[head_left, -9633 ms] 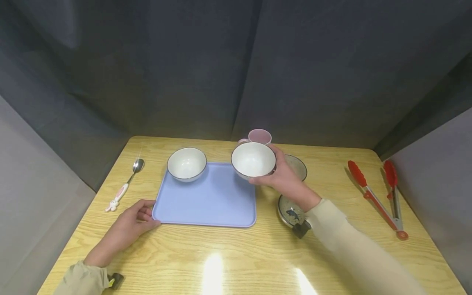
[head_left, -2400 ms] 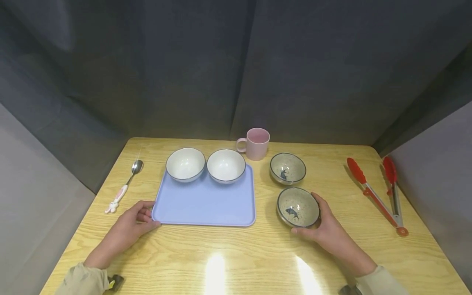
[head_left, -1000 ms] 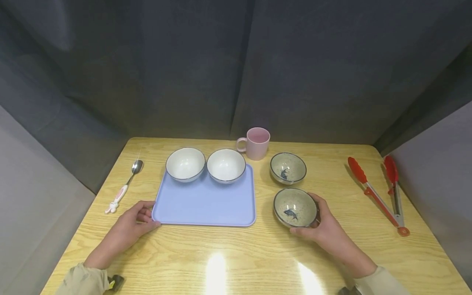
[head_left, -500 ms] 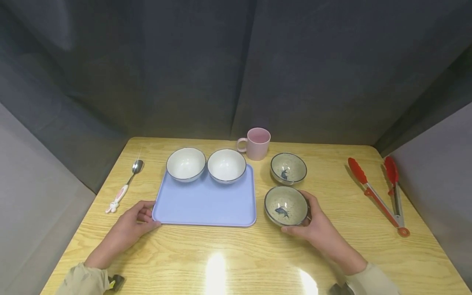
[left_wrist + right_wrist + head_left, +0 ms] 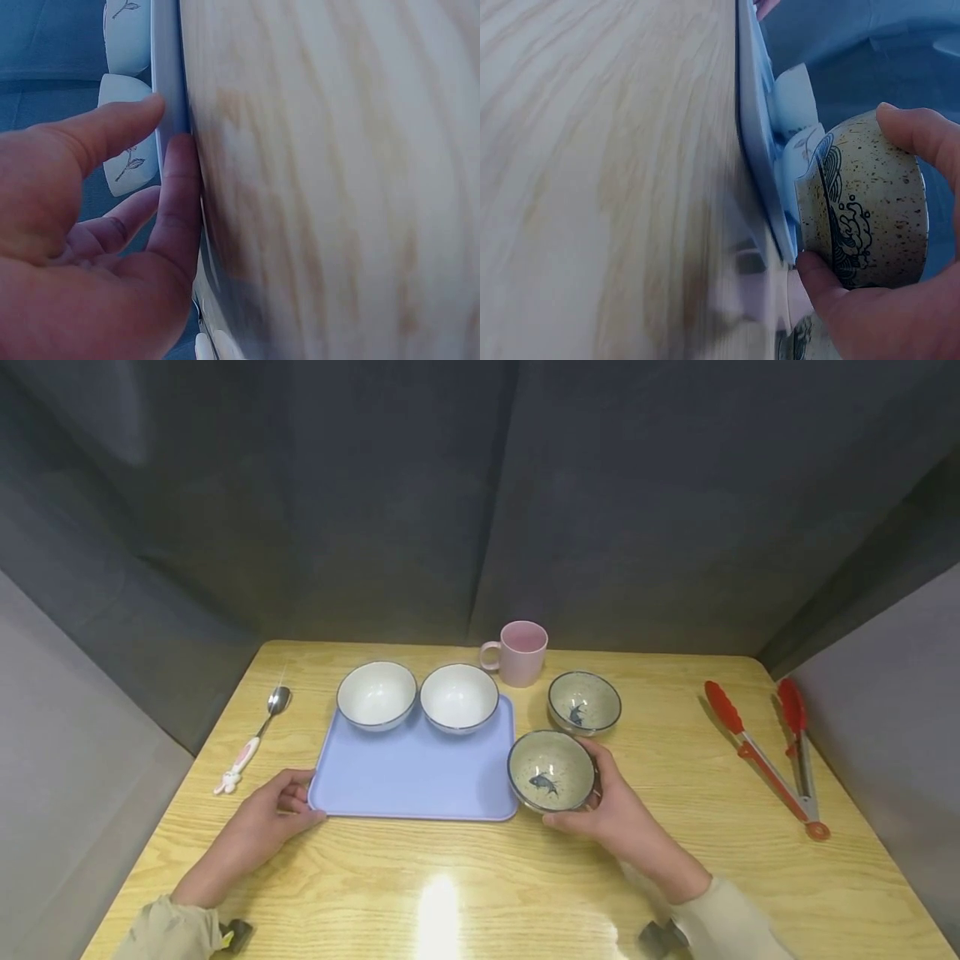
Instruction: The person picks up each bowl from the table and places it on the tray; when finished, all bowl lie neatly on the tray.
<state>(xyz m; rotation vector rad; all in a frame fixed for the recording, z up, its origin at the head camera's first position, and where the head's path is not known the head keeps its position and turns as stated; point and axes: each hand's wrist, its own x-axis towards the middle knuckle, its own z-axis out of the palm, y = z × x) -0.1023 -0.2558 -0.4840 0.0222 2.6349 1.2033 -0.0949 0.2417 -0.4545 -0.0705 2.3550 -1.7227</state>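
Note:
A speckled beige bowl (image 5: 551, 771) with a fish drawn inside is held up by my right hand (image 5: 622, 810), thumb near the front and fingers round its right side. It overlaps the right edge of the blue tray (image 5: 420, 785). In the right wrist view the bowl (image 5: 870, 202) tops a dark wave pattern and hangs clear of the table. My left hand (image 5: 266, 818) holds the tray's front left corner between thumb and fingers; the left wrist view shows the thumb (image 5: 135, 124) at the rim. Two white bowls, left (image 5: 377, 695) and right (image 5: 459, 697), stand side by side along the tray's back.
A second speckled bowl (image 5: 585, 702) stands right of the tray, just behind the held one. Behind the tray is a pink mug (image 5: 522, 653). A spoon (image 5: 255, 739) with a rabbit handle lies at left, red-tipped tongs (image 5: 772, 768) lie spread at right.
Earlier my right hand held a white bowl, which now stands on the tray. Since then it has taken the front speckled bowl, lifted it and carried it left to the tray's edge. The left hand stays put.

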